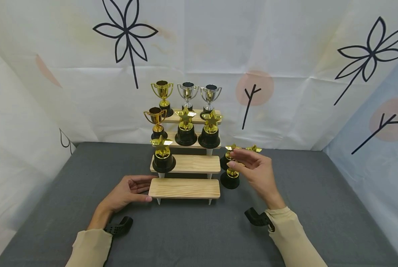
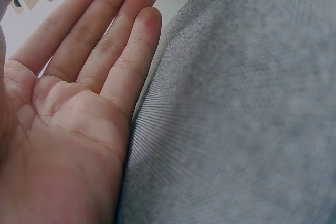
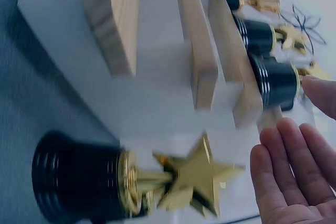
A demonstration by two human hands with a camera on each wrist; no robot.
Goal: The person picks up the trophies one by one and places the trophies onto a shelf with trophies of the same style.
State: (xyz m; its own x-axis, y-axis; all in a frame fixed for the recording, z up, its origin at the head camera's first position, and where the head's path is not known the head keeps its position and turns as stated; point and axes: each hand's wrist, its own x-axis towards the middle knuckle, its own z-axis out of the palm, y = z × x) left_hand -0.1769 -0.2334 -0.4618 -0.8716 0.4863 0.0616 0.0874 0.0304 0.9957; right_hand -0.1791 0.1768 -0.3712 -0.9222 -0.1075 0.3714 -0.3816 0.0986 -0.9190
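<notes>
A stepped wooden display stand (image 1: 185, 188) with several tiers is in the middle of the table. My left hand (image 1: 129, 191) is at the left end of its lowest step, fingers extended and fingertips right at the edge; its palm (image 2: 73, 140) holds nothing. My right hand (image 1: 257, 172) hovers over a group of gold star trophies (image 1: 230, 181) beside the stand, partly covering them. Its fingers (image 3: 286, 156) are nearly straight, thumb apart, nothing between them. In the right wrist view, one star trophy (image 3: 84, 177) with a black base stands below that hand.
A star trophy (image 1: 163, 161) is on the second step's left end. Above it are a bronze-coloured cup (image 1: 157, 118) and two star trophies (image 1: 186, 135). A gold cup (image 1: 163, 91) and two silver cups (image 1: 188, 91) occupy the top. A patterned cloth (image 1: 286, 122) hangs behind the grey table.
</notes>
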